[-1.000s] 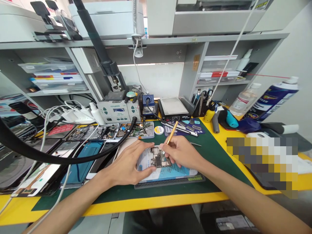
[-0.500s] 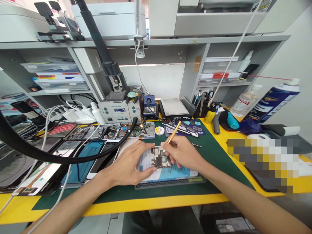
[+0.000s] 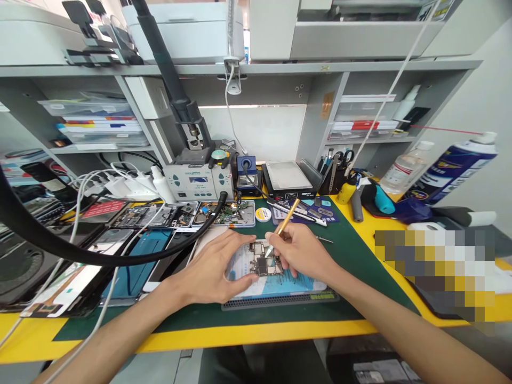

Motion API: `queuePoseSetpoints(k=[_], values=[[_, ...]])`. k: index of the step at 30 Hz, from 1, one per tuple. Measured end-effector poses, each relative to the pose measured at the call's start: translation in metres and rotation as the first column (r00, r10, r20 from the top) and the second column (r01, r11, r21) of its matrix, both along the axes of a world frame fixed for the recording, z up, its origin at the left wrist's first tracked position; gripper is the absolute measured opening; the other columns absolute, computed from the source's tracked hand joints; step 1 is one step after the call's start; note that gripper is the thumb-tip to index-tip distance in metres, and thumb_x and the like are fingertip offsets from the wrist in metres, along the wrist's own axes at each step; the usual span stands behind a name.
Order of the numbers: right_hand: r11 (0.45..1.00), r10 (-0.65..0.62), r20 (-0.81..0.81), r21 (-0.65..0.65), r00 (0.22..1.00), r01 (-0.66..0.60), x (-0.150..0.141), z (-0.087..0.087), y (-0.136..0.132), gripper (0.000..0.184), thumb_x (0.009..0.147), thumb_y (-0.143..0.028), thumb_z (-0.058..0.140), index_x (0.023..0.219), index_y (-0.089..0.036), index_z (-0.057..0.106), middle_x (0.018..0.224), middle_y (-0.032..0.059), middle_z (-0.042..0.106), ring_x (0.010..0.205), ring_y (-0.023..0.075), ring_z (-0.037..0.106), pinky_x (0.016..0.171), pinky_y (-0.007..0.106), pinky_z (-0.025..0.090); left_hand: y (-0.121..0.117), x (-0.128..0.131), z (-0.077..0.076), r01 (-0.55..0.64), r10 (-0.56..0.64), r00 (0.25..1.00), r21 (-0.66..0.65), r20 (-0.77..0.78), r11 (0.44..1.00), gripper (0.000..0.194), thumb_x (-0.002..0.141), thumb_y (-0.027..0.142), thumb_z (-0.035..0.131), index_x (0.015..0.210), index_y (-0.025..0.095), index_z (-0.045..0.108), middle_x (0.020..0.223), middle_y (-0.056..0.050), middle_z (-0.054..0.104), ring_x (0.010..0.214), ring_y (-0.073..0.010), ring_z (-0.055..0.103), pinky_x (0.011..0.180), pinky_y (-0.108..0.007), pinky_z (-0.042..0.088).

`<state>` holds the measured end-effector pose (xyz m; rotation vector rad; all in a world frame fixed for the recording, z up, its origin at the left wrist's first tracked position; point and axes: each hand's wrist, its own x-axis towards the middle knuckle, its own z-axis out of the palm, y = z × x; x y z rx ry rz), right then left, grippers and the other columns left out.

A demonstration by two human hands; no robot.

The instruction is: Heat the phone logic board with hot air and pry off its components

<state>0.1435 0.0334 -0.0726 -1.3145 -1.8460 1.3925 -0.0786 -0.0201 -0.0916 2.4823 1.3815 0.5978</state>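
While a blue panel [image 3: 152, 240] lies in the left of the frame, crossed by a curving black hose [image 3: 100, 258], the left hand [image 3: 216, 266] rests near the centre, spread wide. Its thumb and forefinger reach rightward to the lower and upper left corners of a circuit board [image 3: 262, 265]; whether they press on it, I cannot tell. The board lies at the centre of the frame on a blue-and-white pad [image 3: 300, 286], directly right of the left hand's gap and lower left of the right hand [image 3: 294, 248]. Which way its long axis runs is unclear. The right hand, over the board's right side, pinches a gold-handled tool [image 3: 288, 216] that slants from upper right to lower left, tip at the board; contact is too small to judge. Both hands are close, neither clearly nearer. Farther right, green mat [image 3: 356, 277] covers the yellow counter [image 3: 384, 224].
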Motion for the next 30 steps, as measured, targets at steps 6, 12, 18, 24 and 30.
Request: queuePoseSetpoints(k=[6, 12, 18, 24, 30], values=[[1.0, 0.0, 0.017, 0.02, 1.0, 0.0, -0.0001, 0.0009, 0.0, 0.028, 0.094, -0.04, 0.053, 0.076, -0.019, 0.049, 0.05, -0.0058, 0.053, 0.03, 0.0064, 0.045, 0.029, 0.017, 0.036, 0.0011, -0.0001, 0.0, -0.003, 0.003, 1.0, -0.02, 0.019, 1.0, 0.063, 0.087, 0.048, 0.065, 0.139, 0.018, 0.046, 0.126, -0.011, 0.061, 0.116, -0.0273, 0.058, 0.102, -0.044, 0.048], [1.0, 0.004, 0.025, 0.022, 1.0, -0.005, -0.0002, 0.0005, -0.0004, 0.028, 0.094, -0.041, 0.053, 0.078, -0.018, 0.05, 0.051, -0.0062, 0.053, 0.029, 0.0052, 0.043, 0.029, 0.016, 0.035, -0.0002, 0.0001, 0.0012, 0.008, -0.008, 1.0, -0.017, 0.02, 1.0, 0.063, 0.087, 0.049, 0.064, 0.14, 0.019, 0.045, 0.127, -0.011, 0.061, 0.116, -0.027, 0.058, 0.101, -0.043, 0.048], [1.0, -0.017, 0.039, 0.021, 0.999, 0.016, -0.0022, 0.0005, -0.0015, 0.03, 0.092, -0.044, 0.055, 0.077, -0.019, 0.049, 0.054, -0.0054, 0.054, 0.031, 0.0063, 0.045, 0.027, 0.017, 0.035, 0.0002, -0.0004, -0.0006, 0.017, -0.017, 1.0, 0.009, 0.019, 1.0, 0.062, 0.087, 0.047, 0.065, 0.139, 0.019, 0.046, 0.13, -0.01, 0.061, 0.12, -0.0267, 0.057, 0.106, -0.043, 0.045], [1.0, -0.017, 0.078, 0.021, 0.997, 0.016, -0.0042, 0.001, -0.0028, 0.035, 0.092, -0.047, 0.054, 0.072, -0.019, 0.05, 0.047, -0.0057, 0.051, 0.028, 0.0066, 0.043, 0.027, 0.017, 0.032, 0.0005, 0.0003, 0.0002, 0.022, -0.022, 0.999, 0.022, 0.026, 1.0, 0.061, 0.086, 0.045, 0.066, 0.137, 0.017, 0.048, 0.126, -0.011, 0.062, 0.116, -0.0265, 0.058, 0.103, -0.042, 0.048], [0.998, -0.017, 0.104, 0.063, 0.994, 0.01, -0.0059, 0.0014, -0.0023, 0.039, 0.092, -0.05, 0.055, 0.07, -0.018, 0.049, 0.046, -0.005, 0.051, 0.03, 0.0054, 0.041, 0.031, 0.016, 0.031, -0.0013, 0.0009, 0.0007, 0.017, -0.017, 0.999, 0.016, 0.035, 1.0, 0.062, 0.085, 0.044, 0.067, 0.137, 0.018, 0.048, 0.122, -0.011, 0.063, 0.113, -0.0261, 0.059, 0.101, -0.041, 0.048]])
